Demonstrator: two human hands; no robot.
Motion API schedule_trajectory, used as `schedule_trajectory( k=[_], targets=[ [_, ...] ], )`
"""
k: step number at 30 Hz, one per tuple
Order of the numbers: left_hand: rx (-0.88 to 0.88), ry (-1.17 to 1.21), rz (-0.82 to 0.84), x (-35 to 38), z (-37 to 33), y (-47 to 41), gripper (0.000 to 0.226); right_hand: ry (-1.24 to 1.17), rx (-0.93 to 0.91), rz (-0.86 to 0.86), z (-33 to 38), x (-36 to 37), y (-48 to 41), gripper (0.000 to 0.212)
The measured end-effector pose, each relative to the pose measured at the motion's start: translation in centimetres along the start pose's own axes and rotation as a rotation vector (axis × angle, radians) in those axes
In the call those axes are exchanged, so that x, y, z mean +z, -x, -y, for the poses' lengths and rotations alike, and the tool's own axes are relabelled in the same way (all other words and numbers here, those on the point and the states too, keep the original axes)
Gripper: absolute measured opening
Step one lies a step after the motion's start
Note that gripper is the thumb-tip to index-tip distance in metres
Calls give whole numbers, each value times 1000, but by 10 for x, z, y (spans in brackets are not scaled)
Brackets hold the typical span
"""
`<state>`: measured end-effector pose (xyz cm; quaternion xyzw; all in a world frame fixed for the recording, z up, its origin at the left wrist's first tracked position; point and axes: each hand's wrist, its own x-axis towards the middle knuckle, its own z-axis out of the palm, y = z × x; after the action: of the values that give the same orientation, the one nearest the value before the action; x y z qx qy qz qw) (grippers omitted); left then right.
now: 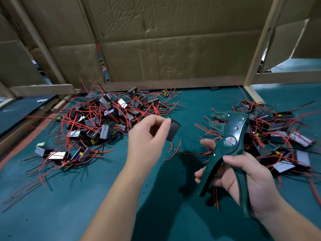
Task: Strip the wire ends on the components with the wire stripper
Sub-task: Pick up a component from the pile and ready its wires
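Observation:
My left hand (147, 136) pinches a small black box component (173, 130) above the green table, its red wires (172, 148) hanging down. My right hand (243, 178) grips the handles of a dark green wire stripper (229, 136), whose jaws point up and to the left, apart from the component. A big heap of black components with red and black wires (104, 119) lies at the left. Another heap of the same components (281, 136) lies at the right, behind the stripper.
The green table top (86, 206) carries small bits of stripped insulation. A cardboard wall (165, 49) in a wooden frame (258, 49) closes off the back. A wooden rail (41, 89) runs along the left side.

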<state>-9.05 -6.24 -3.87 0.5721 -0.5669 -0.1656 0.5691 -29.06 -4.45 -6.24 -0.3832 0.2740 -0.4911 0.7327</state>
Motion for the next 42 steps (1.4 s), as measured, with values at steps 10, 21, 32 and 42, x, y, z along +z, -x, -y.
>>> schedule_trajectory(
  k=[10,21,32,42],
  targets=[
    [-117,298,92,15,27,19,56,-71,99,129,6,7,-1,74],
    [-150,274,225,17,26,26,27,-145,149,167,7,17,-4,82],
    [-196,187,511,23,20,37,11,-115,170,189,-1,20,-5,83],
    [-280,353,405,21,10,31,15,-146,118,145,7,17,-3,89]
  ],
)
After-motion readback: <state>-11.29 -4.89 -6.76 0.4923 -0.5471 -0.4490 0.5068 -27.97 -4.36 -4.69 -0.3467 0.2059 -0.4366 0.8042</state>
